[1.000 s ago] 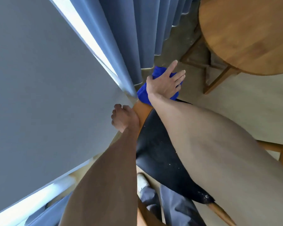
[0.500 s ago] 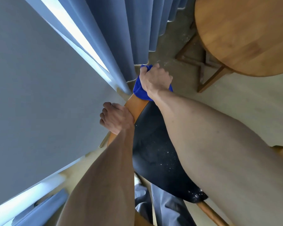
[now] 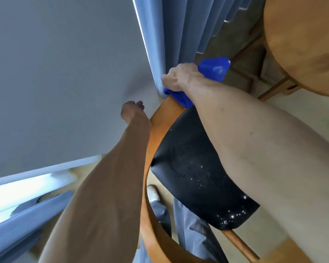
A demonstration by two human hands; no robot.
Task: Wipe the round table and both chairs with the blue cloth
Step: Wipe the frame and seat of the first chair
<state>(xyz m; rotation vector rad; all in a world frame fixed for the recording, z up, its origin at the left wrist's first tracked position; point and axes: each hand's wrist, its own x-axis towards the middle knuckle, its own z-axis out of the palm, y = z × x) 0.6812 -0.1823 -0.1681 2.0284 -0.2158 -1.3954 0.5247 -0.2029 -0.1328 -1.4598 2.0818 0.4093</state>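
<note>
From the head view, my right hand point(image 3: 180, 77) curls round the bunched blue cloth point(image 3: 214, 68) on the chair point(image 3: 160, 118) backrest's far end, soft, light, best gripped wadded, while I cannot tell my left hand point(image 3: 131, 111) fingers' state.

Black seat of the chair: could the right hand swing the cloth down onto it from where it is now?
Probably yes. The right hand grips the blue cloth at the chair's wooden backrest, directly above the black seat. Nothing lies on the seat; only the person's own forearm crosses over it.
</note>
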